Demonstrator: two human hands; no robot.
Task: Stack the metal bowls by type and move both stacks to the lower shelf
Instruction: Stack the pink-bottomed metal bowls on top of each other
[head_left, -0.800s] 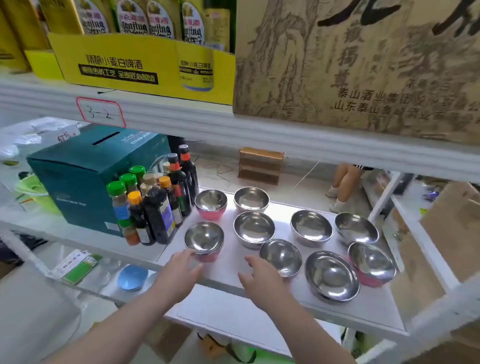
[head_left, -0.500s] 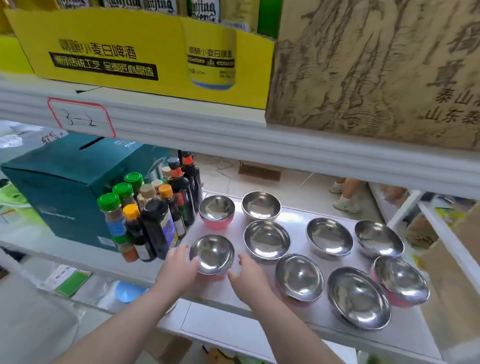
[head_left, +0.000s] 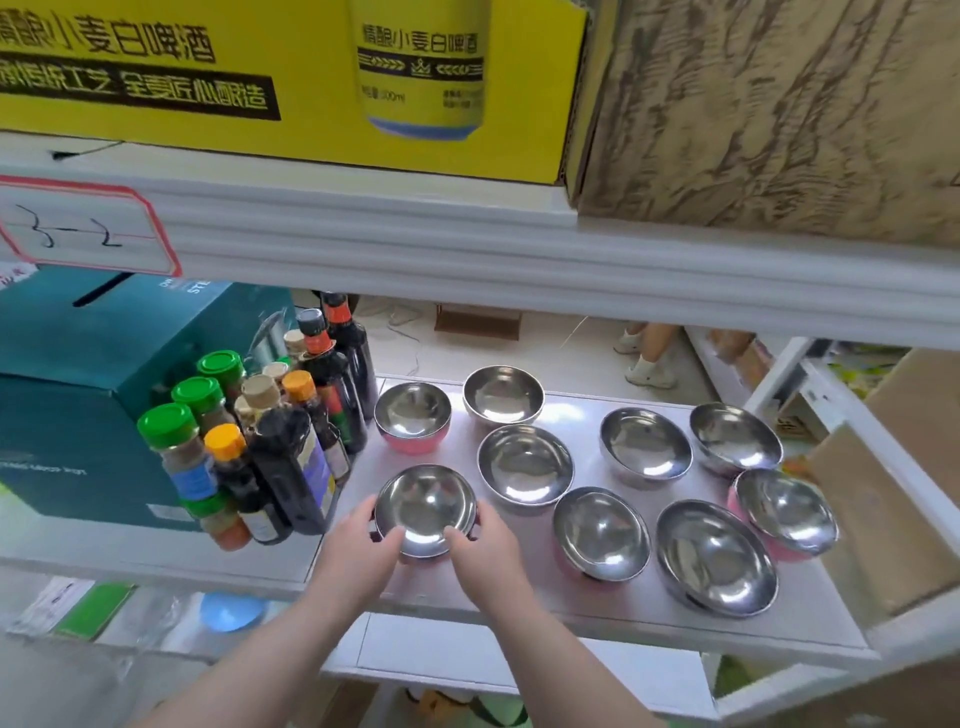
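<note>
Several metal bowls stand on the white shelf (head_left: 519, 603). Some have pink outsides, like the back-left bowl (head_left: 413, 418), the front-middle one (head_left: 600, 535) and the far-right one (head_left: 784, 512). Others are plain steel, such as the centre bowl (head_left: 524, 462) and the large front bowl (head_left: 714, 556). The front-left pink bowl (head_left: 423, 506) sits between my hands. My left hand (head_left: 358, 556) grips its left rim and my right hand (head_left: 483, 551) grips its right rim. The lower shelf (head_left: 156, 618) shows below at left.
A cluster of sauce and spice bottles (head_left: 270, 441) stands just left of the bowls, beside a teal box (head_left: 88, 395). The upper shelf edge (head_left: 467, 249) hangs close overhead with a yellow carton (head_left: 260, 78). A brown cardboard box (head_left: 883, 499) stands at right.
Both hands have reached forward and closed on the rims of the front-left pink bowl. The view has moved closer and lower toward the shelf.
</note>
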